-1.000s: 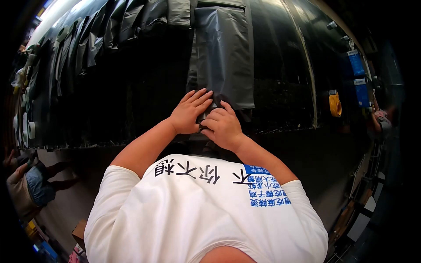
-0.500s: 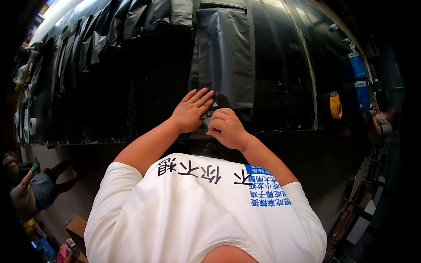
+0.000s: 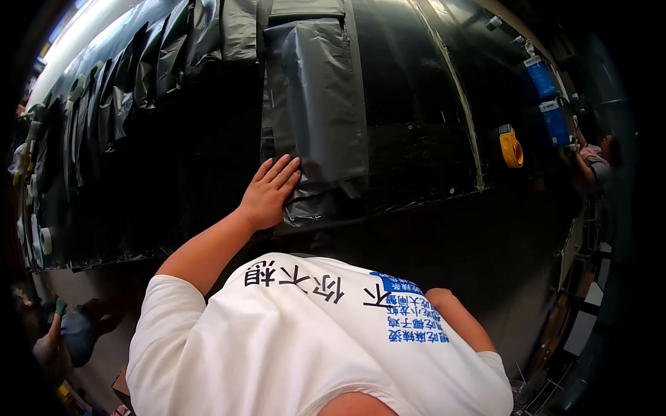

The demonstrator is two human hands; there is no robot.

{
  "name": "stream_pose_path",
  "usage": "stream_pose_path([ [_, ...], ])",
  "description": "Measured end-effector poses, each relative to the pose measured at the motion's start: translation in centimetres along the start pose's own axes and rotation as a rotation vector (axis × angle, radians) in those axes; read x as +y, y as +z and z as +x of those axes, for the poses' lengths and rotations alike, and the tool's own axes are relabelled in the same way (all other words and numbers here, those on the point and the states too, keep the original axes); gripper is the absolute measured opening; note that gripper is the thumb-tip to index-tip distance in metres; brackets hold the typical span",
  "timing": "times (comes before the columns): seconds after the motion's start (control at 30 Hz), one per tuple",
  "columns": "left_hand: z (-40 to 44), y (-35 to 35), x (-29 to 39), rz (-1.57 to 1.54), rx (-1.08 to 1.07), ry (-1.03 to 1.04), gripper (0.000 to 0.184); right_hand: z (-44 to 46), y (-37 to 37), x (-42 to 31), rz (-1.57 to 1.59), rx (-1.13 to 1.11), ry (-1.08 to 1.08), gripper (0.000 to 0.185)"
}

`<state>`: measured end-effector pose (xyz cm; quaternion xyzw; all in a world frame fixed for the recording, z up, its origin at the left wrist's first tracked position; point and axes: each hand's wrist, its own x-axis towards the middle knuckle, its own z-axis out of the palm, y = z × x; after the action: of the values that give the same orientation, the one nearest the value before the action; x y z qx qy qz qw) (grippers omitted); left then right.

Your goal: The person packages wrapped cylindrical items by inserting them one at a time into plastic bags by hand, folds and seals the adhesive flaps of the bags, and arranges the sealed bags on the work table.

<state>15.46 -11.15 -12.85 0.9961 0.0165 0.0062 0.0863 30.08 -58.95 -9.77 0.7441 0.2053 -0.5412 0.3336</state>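
Note:
My left hand lies flat with its fingers stretched out on the lower left part of a black plastic bag. The bag is spread lengthwise on the dark table, and its near end is creased and hangs toward the table's front edge. Of my right arm only a part shows, bent down beside my shirt; the hand itself is hidden.
A row of black plastic bags hangs or lies along the far left. A yellow tape dispenser sits on the right, near blue boxes. Another person is at the far right, and another at lower left.
My right hand has left the near end of the bag and dropped out of sight. My left hand stays flat on the bag. The whole view has shifted, with the bag now further left.

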Motion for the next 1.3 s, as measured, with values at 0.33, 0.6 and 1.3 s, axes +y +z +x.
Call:
stream_pose_path([
  [0.33,0.1,-0.8,0.5,0.047,-0.010,-0.004,0.070,-2.2,-22.6,-9.3,-0.158,1.783,-0.905,0.061],
  [0.6,-0.4,-0.1,0.0,0.037,0.171,0.116,0.060,-0.2,-28.0,-12.7,-0.667,1.572,-1.467,0.030],
  [1.3,2.3,2.4,1.5,-0.879,0.742,-0.688,0.022,2.2,-26.4,-16.9,1.243,1.176,-1.131,0.030],
])
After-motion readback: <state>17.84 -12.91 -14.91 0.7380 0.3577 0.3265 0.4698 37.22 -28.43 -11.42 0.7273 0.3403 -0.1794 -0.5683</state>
